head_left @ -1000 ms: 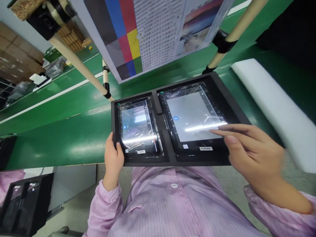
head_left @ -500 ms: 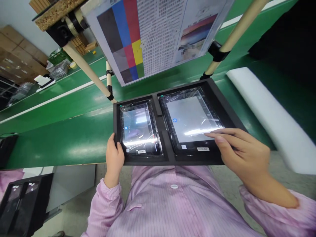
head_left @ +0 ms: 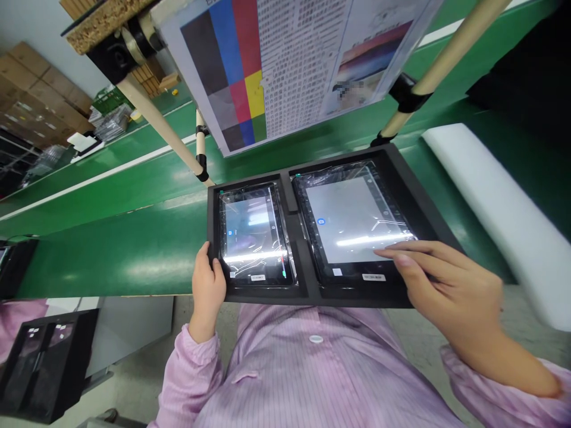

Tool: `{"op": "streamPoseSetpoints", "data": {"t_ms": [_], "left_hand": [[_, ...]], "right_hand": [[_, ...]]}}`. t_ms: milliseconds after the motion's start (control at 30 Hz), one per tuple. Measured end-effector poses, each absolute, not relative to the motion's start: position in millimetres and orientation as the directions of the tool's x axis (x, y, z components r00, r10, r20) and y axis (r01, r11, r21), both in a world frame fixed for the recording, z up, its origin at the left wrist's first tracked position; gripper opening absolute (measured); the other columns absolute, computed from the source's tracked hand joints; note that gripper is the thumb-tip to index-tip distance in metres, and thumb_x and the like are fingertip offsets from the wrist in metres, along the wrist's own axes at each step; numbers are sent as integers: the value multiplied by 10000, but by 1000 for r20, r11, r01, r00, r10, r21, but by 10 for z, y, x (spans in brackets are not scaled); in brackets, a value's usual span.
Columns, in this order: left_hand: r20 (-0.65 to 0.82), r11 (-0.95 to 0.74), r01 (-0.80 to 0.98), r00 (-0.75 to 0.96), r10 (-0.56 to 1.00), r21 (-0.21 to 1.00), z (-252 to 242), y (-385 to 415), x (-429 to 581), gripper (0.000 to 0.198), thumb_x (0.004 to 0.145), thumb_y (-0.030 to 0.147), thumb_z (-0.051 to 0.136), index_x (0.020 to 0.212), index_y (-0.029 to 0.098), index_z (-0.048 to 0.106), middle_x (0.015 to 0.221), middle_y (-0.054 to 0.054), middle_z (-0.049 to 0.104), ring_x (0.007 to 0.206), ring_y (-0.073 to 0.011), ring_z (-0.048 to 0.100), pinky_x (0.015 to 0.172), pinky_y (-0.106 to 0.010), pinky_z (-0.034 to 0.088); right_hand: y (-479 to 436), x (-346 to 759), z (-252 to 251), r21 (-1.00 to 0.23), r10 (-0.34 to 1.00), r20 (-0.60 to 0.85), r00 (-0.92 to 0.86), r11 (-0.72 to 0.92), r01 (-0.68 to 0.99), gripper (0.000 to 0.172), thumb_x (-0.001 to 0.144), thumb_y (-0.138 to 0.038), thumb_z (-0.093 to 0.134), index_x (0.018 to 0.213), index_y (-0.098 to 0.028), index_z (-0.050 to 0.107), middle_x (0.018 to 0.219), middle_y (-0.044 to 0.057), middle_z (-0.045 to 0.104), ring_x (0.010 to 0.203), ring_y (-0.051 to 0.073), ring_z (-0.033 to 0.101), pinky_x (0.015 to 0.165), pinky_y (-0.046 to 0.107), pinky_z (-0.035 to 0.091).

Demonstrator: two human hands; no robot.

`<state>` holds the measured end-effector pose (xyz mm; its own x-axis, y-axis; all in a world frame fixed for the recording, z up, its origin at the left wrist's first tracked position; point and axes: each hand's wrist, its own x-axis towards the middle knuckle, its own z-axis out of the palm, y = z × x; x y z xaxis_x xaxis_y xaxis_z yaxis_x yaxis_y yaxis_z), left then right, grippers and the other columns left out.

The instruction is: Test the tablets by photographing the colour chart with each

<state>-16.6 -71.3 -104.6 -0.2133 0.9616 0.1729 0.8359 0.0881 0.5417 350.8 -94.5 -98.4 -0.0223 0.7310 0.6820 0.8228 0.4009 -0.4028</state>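
Two tablets with clear film over their lit screens lie side by side in a black foam tray [head_left: 307, 273]. My left hand [head_left: 209, 291] is closed on the tray's left edge, thumb on top, beside the left tablet [head_left: 250, 238]. Over the lower part of the right tablet [head_left: 348, 220], my right hand [head_left: 450, 282] points with its index finger stretched out, the tip at the pale screen. It holds nothing that I can see; the fingers behind are partly hidden. Each tablet has a small white label near its lower edge.
A printed colour chart board [head_left: 285, 77] hangs on a pipe frame [head_left: 165, 128] above the green workbench [head_left: 111, 249]. A long white foam block [head_left: 499, 220] lies at the right. Cardboard boxes [head_left: 40, 89] are stacked at the far left; a black case [head_left: 49, 362] stands below the bench.
The view has shifted slightly. My right fingertip sits a little nearer the screen's front edge. A small green mark now shows at the left tablet's lower right corner. My left hand keeps its hold.
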Motion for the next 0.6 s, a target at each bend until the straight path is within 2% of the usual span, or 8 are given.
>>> {"op": "streamPoseSetpoints", "data": {"t_ms": [500, 567, 600], "left_hand": [[200, 65, 850, -197, 960, 523, -1026, -724, -149, 457, 983, 224, 403, 1425, 153, 497, 1446, -170, 575, 1356, -275, 548, 1157, -483, 435], [193, 73, 850, -201, 960, 522, -1024, -720, -148, 460, 979, 223, 404, 1424, 150, 497, 1443, -177, 576, 1352, -281, 549, 1157, -492, 433], [187, 78, 850, -202, 961, 520, -1025, -718, -150, 462, 978, 223, 403, 1424, 144, 495, 1444, -183, 573, 1351, -284, 549, 1158, -495, 431]], "right_hand": [[-994, 3469, -928, -429, 730, 683, -27, 431, 794, 139, 946, -141, 560, 923, -151, 697, 931, -11, 657, 783, 56, 626, 672, 219, 473], [-1025, 3606, -939, -420, 751, 659, -49, 421, 804, 131, 958, -202, 568, 943, -175, 695, 962, -12, 665, 817, 67, 635, 691, 225, 484], [-1023, 3756, -985, -415, 772, 635, -21, 365, 833, 150, 968, -261, 566, 960, -188, 697, 986, -3, 669, 856, 86, 642, 693, 238, 484]]}}
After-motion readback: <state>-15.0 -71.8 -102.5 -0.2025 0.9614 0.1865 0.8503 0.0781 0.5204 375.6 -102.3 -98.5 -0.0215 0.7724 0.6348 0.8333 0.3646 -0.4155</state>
